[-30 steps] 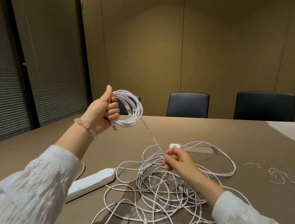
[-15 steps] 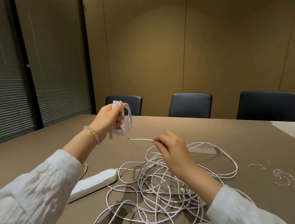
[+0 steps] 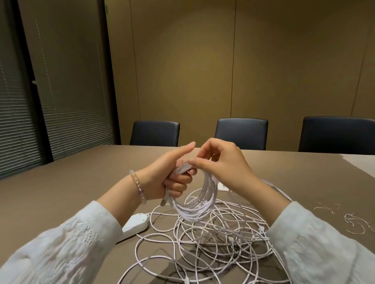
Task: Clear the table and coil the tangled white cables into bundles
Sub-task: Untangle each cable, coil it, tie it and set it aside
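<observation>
**Cable coil in both hands above the bench**

- Left hand: gripping a coil of white cable, fingers curled round the loops, thumb pointing up. A beaded bracelet is sitting on the wrist.
- Right hand: pinching a strand at the top of the coil with thumb and fingertips, just beside the left thumb.
- Coil: hanging from both hands, raised off the bench, its lower arc dangling over the loose cables; a plug end is poking out below the left fist.
- Tangled white cables: lying in overlapping loops on the bench, beneath and between the forearms.
- White power strip: resting on the bench to the left of the tangle, partly hidden by the left sleeve.
- Small white wire scraps: lying well apart to the right.
- Three dark chairs: standing at the far edge.
</observation>
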The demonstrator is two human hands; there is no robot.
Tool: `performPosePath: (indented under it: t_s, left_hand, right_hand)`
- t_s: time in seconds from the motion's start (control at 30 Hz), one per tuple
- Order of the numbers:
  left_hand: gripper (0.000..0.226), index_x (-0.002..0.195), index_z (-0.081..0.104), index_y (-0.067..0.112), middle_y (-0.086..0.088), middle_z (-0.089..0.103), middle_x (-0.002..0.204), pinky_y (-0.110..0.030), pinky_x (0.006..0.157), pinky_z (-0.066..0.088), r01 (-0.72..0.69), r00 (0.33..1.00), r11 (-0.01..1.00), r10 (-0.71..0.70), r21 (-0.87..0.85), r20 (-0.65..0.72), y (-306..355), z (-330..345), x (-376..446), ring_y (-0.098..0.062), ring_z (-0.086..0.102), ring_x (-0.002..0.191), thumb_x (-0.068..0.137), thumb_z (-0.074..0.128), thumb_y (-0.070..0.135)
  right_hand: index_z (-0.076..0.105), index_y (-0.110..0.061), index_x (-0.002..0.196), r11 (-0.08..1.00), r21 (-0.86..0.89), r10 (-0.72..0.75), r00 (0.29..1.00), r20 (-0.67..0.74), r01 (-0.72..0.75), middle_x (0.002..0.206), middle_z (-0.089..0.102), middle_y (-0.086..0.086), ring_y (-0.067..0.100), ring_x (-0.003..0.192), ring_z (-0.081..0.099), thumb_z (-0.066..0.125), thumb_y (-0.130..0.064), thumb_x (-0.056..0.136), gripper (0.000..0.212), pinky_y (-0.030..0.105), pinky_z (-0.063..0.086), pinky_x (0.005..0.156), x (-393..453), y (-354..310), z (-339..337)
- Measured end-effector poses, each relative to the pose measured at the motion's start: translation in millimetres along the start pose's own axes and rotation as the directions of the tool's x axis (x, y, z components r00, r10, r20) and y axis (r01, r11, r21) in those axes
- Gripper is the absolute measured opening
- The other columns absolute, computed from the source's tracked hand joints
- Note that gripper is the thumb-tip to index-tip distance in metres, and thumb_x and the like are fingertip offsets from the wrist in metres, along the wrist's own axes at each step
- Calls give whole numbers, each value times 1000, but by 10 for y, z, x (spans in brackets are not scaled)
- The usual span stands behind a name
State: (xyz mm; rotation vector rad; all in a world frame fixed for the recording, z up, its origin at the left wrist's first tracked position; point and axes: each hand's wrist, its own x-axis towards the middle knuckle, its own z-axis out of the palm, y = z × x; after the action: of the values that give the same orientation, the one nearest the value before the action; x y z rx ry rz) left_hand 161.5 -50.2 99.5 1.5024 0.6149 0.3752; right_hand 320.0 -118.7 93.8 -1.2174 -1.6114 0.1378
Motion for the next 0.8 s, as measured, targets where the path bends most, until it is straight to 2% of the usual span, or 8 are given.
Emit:
performPosePath:
  t_s: [0.1,0.23,0.4,0.53,0.6,0.67,0.73,0.8]
  left_hand:
    - [45,63,50,16,7,29,47,-17,37,17,33,996,998,-37,53,84,49,-62,-86,-5,22,36,86,51,55]
    - [43,63,49,16,10,30,41,-14,29,22,-31,981,982,66,-188,183,135,-184,-158,-3,24,30,95,46,45]
    - [47,58,45,17,10,17,37,-15,28,14,-320,947,849,304,-421,-105,353,-300,-190,-6,4,35,97,41,44]
    - [47,66,38,18,9,22,37,-16,27,19,-458,869,844,359,-280,-341,478,-527,-155,-4,15,28,102,33,48]
    - [48,67,39,18,9,23,41,-17,30,22,-480,816,862,369,-166,-444,455,-606,-100,-5,18,30,101,35,51]
    - [49,68,40,19,8,24,45,-17,34,24,-485,762,871,381,-73,-524,403,-612,-55,-6,19,34,100,36,55]
    - [49,67,42,19,7,24,48,-19,39,24,-482,723,876,399,1,-564,346,-566,-4,-8,19,38,99,37,56]
    - [47,65,43,19,7,24,49,-20,42,25,-455,700,887,413,83,-583,291,-495,17,-10,19,43,100,40,50]
  right_hand:
    - [64,-14,77,989,90,106,989,105,-116,67,63,-3,10,61,56,75,-38,78,26,22,48,56,-11,49,-113]
    - [64,-6,78,885,331,275,942,195,-327,52,49,-3,9,47,41,56,-39,93,38,19,33,46,-67,202,-190]
    - [64,-5,92,800,370,383,877,290,-472,63,58,2,11,51,47,52,-28,96,26,20,41,48,-294,549,-79]
    - [57,-4,106,783,401,418,880,225,-475,65,64,3,13,52,53,53,-15,96,15,23,47,52,-463,682,75]
    - [53,-8,99,837,337,411,902,134,-431,67,68,5,15,52,55,55,-11,95,5,28,48,55,-489,676,178]
    - [52,-12,89,892,214,385,918,98,-397,71,70,5,13,50,56,56,-9,94,7,29,49,54,-507,619,277]
    - [54,-16,83,941,63,324,939,114,-333,72,68,1,9,48,56,58,-10,93,12,27,49,51,-515,514,344]
    - [57,-20,82,973,-107,220,965,144,-206,72,65,-6,9,53,57,61,-17,91,11,29,50,58,-502,385,387]
